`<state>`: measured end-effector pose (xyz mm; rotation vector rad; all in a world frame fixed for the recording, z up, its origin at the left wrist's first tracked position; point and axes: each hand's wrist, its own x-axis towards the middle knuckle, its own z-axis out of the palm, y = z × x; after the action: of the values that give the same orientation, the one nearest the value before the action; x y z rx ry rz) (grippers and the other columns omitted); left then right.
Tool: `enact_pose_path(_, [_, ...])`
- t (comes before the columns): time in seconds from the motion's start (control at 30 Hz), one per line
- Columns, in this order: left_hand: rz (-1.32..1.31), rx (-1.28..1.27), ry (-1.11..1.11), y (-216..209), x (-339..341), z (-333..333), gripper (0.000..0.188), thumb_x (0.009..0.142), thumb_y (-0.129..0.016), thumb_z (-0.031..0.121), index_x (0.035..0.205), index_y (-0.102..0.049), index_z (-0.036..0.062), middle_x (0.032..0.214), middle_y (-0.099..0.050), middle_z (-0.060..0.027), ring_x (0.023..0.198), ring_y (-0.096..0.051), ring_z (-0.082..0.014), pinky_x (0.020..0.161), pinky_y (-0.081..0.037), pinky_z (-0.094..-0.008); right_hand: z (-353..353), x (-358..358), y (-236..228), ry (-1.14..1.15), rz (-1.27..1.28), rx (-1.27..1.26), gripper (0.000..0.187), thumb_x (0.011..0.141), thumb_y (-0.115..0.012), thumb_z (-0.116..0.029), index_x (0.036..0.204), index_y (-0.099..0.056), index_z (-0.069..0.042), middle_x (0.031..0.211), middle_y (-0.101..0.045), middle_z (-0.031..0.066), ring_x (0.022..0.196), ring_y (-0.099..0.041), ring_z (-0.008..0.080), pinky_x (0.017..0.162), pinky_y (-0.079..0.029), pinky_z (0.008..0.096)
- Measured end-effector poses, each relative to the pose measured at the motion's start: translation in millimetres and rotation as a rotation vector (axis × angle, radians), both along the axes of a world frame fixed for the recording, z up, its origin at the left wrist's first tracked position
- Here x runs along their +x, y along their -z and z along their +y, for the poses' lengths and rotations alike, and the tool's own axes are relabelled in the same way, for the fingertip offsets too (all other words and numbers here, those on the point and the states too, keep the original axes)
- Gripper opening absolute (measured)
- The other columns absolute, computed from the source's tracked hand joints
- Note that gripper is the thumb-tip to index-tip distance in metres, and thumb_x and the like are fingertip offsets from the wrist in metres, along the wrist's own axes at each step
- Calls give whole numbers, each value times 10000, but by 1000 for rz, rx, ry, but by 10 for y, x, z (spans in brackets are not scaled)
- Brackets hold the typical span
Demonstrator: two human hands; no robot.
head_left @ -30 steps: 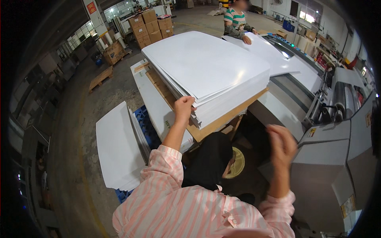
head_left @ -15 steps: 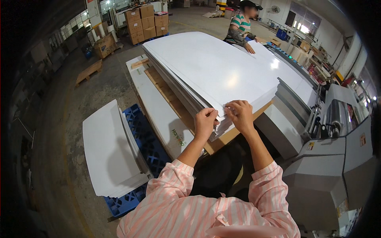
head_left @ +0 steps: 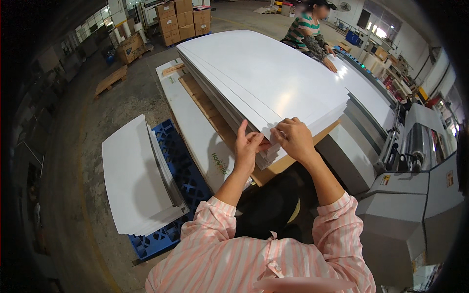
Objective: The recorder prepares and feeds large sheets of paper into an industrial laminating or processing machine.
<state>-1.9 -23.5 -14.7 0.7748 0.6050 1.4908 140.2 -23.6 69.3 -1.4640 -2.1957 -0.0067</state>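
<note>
A tall stack of large white paper sheets (head_left: 259, 73) lies in front of me. At its near corner my right hand (head_left: 295, 140) pinches the top sheet's edge between thumb and fingers. Beside it, my left hand (head_left: 248, 145) is at the stack's left side by the same corner. One of its digits points up, apart from the other fingers, which reach toward the sheet edges; their tips are partly hidden. Along the left side, the uppermost sheets lie slightly fanned, their edges offset from one another.
To the left, a lower pile of white sheets (head_left: 137, 180) rests on a blue plastic pallet (head_left: 183, 176). A grey machine with rollers (head_left: 415, 141) stands close on the right. Across the stack, a co-worker (head_left: 305, 31) leans over white sheets. Cardboard boxes (head_left: 178, 22) are stacked behind.
My left hand has loosened from its pinch, with one digit now raised. The right hand stays at the corner. The co-worker's hands have shifted along the far sheets, and the view has moved slightly.
</note>
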Motion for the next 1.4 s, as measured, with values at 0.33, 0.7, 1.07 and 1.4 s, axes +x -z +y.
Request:
enact_pose_path(0.33, [40, -51, 54, -7, 14, 63, 575, 900, -523, 59, 1362, -211, -79, 975, -563, -142, 830, -625, -211, 720, -556, -335, 99, -8, -57, -10, 56, -196, 177, 749, -644, -254, 796, -683, -89, 713, -618, 63, 656, -601, 250, 592, -478, 382])
enact_pose_path(0.7, [237, -18, -173, -197, 136, 25, 688, 846, -600, 54, 1368, -154, -2, 812, -545, -86, 647, -558, -127, 502, -531, -259, 44, 144, -37, -202, -30, 371, 191, 776, -649, -132, 967, -657, -119, 886, -623, 26, 724, -578, 220, 627, -491, 325])
enact_pose_path(1.07, [280, 2, -24, -82, 95, 32, 201, 901, -520, 125, 815, -592, -41, 719, -515, -13, 647, -537, -88, 616, -539, -258, 177, 34, -420, -79, 157, 565, 150, 819, -647, -200, 818, -673, -52, 726, -623, 66, 656, -562, 235, 574, -456, 340])
enact_pose_path(1.4, [316, 13, -36, -81, 131, 47, 239, 926, -517, 200, 948, -609, -18, 836, -584, -29, 698, -556, -78, 615, -520, -247, 100, 154, 114, -128, 25, 182, 238, 849, -590, -278, 945, -669, -75, 861, -632, 60, 794, -561, 254, 677, -472, 358])
